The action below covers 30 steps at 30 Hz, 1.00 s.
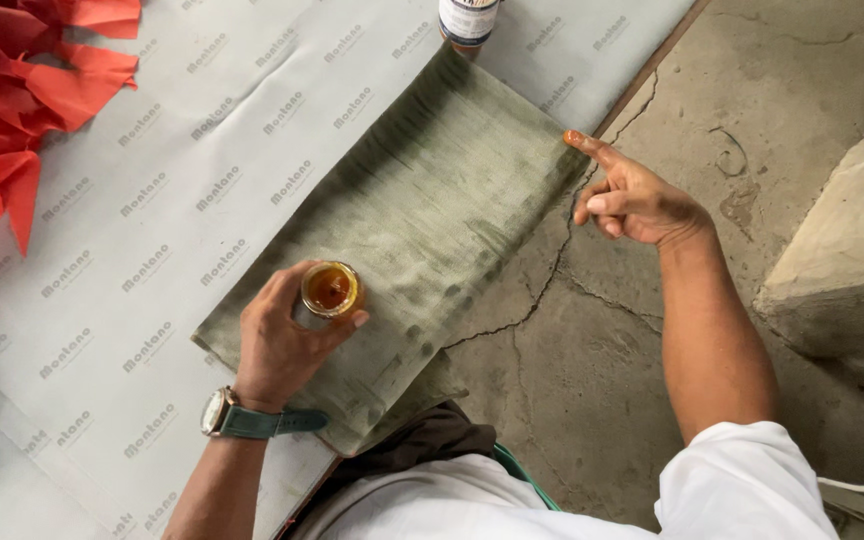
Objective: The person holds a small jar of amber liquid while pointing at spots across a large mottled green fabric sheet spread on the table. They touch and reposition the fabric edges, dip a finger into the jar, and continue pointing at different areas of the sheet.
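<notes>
Head view, looking down at the floor. A green fabric sheet (pixel 422 230) lay flat on a large grey printed sheet (pixel 152 230), its right end overhanging the grey sheet's edge onto the cracked concrete floor (pixel 592 380). The surface showed darker and lighter streaks, consistent with a liquid spread over it; whether it was wet could not be told.

Left hand (pixel 277 345): fingers wrapped around a small open jar (pixel 331 290) of amber liquid, thumb on the near side, the rest curled behind. The jar was held upright just above or on the near-left part of the fabric; contact could not be told. Upright hold probably kept the contents from spilling while staying within reach of the other hand. A wristwatch with a green strap (pixel 252 418) sat on that wrist.

Right hand (pixel 637 200): index finger (pixel 584 144) extended, its tip touching or just at the fabric's far-right corner, tip tinted amber-orange. Remaining fingers curled loosely into the palm, holding nothing. The single extended finger looked like the applicator, the others kept clear of the liquid.

Surroundings: crumpled red cloth pieces (pixel 12 110) at upper left on the grey sheet, well apart from the fabric. A second container with a white label (pixel 468 20) stood at the fabric's far edge. A pale stone block (pixel 842 250) lay on the floor to the right.
</notes>
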{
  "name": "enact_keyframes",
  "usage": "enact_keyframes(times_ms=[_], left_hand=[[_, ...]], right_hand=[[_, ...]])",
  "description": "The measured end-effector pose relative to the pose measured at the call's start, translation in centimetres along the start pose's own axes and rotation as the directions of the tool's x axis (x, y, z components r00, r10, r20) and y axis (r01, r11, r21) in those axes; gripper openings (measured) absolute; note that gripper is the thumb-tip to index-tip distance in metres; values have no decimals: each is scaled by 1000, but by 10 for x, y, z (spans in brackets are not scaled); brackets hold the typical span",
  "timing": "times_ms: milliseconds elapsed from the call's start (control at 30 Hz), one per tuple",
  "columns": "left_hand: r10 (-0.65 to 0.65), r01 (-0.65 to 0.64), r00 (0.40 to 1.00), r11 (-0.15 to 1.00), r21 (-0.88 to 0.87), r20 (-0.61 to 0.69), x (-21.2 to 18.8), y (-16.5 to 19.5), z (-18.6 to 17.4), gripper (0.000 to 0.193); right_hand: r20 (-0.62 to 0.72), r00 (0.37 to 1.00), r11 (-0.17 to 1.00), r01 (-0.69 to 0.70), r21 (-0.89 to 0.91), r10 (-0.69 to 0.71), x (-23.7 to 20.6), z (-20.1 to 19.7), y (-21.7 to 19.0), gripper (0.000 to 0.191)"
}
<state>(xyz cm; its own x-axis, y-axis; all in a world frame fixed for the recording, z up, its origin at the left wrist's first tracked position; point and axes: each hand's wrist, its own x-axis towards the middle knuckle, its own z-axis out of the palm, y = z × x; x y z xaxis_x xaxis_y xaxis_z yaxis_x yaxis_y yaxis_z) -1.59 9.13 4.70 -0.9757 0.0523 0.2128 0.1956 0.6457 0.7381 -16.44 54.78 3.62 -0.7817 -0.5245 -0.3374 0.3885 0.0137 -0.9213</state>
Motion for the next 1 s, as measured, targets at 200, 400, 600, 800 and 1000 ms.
enact_keyframes(times_ms=[200, 400, 600, 800, 1000], left_hand=[[-131, 162, 987, 858, -488, 97, -7, -19, -10, 69], [-271, 305, 952, 783, -542, 145, -16, -36, -24, 71], [-150, 198, 980, 802, -563, 131, -27, -52, -28, 80], [-78, 120, 992, 853, -509, 103, -36, -71, -28, 76], [-1, 28, 997, 940, -339, 78, -34, -82, -25, 83]], right_hand=[[-85, 971, 873, -239, -425, 225, -15, 74, -9, 117], [-63, 945, 648, -267, -714, 320, -39, 197, 0, 114], [-58, 906, 328, -211, -921, 420, -52, 309, 6, 111], [9, 899, 207, -91, -974, 438, -53, 388, 26, 109], [224, 935, 95, 205, -974, 277, -54, 411, 56, 104]])
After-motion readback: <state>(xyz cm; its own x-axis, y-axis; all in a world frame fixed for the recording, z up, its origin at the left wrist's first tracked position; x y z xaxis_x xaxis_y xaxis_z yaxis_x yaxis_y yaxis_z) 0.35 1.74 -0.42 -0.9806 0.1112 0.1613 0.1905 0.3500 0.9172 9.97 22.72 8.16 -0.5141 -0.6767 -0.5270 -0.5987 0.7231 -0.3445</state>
